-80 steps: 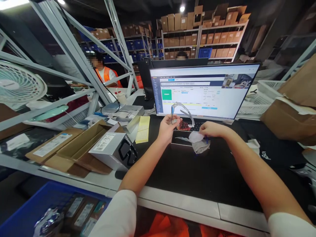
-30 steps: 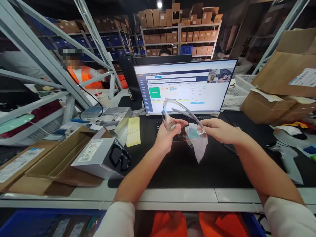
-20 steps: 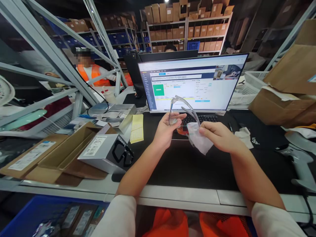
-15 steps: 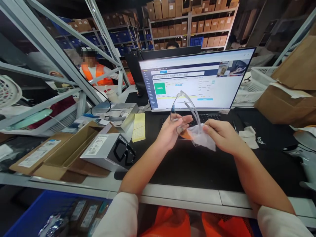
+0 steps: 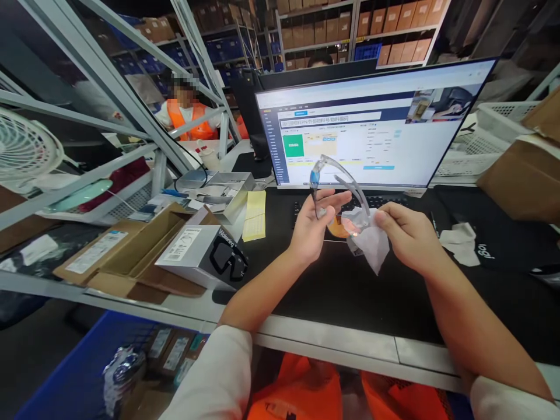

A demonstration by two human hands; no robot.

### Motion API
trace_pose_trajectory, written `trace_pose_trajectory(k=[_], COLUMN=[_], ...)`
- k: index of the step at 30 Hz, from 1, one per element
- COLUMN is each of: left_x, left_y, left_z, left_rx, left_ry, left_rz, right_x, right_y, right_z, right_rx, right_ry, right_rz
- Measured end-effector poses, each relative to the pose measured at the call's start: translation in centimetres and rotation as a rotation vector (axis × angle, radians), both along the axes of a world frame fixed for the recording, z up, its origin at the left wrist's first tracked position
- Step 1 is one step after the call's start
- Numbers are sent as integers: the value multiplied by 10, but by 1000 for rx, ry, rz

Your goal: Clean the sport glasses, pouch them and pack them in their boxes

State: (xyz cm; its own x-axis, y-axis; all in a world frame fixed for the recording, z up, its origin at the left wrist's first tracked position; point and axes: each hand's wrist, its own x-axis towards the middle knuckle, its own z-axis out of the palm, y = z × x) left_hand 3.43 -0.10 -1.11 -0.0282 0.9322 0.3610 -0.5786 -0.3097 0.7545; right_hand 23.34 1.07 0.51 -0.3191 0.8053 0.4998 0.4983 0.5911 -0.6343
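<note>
My left hand (image 5: pixel 311 228) pinches one lens end of a pair of clear-framed glasses (image 5: pixel 339 181), held up in front of the monitor (image 5: pixel 371 125). Their lenses show a blue and orange tint and the temples point away from me. My right hand (image 5: pixel 406 236) is closed on a white cleaning cloth (image 5: pixel 371 245), pressing it against the other lens. Both hands hover above the black desk mat (image 5: pixel 350 291).
A white glasses box (image 5: pixel 201 256) lies on open cardboard (image 5: pixel 126 256) at the left. Yellow label sheets (image 5: pixel 255 214), a fan (image 5: pixel 26 151) and a blue bin (image 5: pixel 96 367) are on the left side. A person in an orange vest (image 5: pixel 186 111) sits behind the metal rack.
The glasses have stayed in both hands throughout, lifted off the mat since the earliest frame. The cloth has shifted over the right lens, and my view has moved a little closer.
</note>
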Motion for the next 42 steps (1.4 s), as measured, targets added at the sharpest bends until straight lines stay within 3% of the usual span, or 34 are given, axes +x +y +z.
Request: trace_pose_trajectory(k=[4, 6, 12, 17, 19, 21, 24, 27, 29, 34, 35, 39, 40, 42], left_x=[-2, -2, 0, 3, 3, 3, 3, 5, 6, 10, 10, 3, 1, -2], left_y=[-1, -1, -1, -5, -5, -4, -3, -4, -5, -6, -5, -3, -3, -3], left_z=[1, 1, 2, 6, 5, 1, -5, -9, -10, -13, -13, -10, -7, -3], left_rx=[-61, -107, -157, -115, -81, -59, -38, -4, 20, -35, -53, -77, -61, -3], left_ry=[48, 9, -101, -2, 28, 59, 119, 169, 187, 132, 128, 225, 278, 395], left_rz=[-186, -215, -118, -93, -47, 16, 66, 63, 56, -57, -99, -278, -324, -389], right_x=[0, 0, -5, -10, -9, -9, -9, -11, -13, -10, -6, 22, 28, 36], right_y=[-1, -2, -2, 0, -2, -7, -16, -18, -17, -27, -31, -28, -20, 0], right_z=[-1, -2, -5, -12, -14, -13, -11, -12, -15, -10, -6, 7, 8, 5], right_rx=[-60, -78, -144, -156, -80, 107, 338, 380, 385, 241, 188, -58, -138, -332], right_ry=[50, 53, 35, 109, 167, 158, -97, -324, -314, -32, 14, 126, 87, -66], right_rz=[24, 52, 163, 74, 2, -49, 18, 58, 74, 220, 193, -156, -147, 90])
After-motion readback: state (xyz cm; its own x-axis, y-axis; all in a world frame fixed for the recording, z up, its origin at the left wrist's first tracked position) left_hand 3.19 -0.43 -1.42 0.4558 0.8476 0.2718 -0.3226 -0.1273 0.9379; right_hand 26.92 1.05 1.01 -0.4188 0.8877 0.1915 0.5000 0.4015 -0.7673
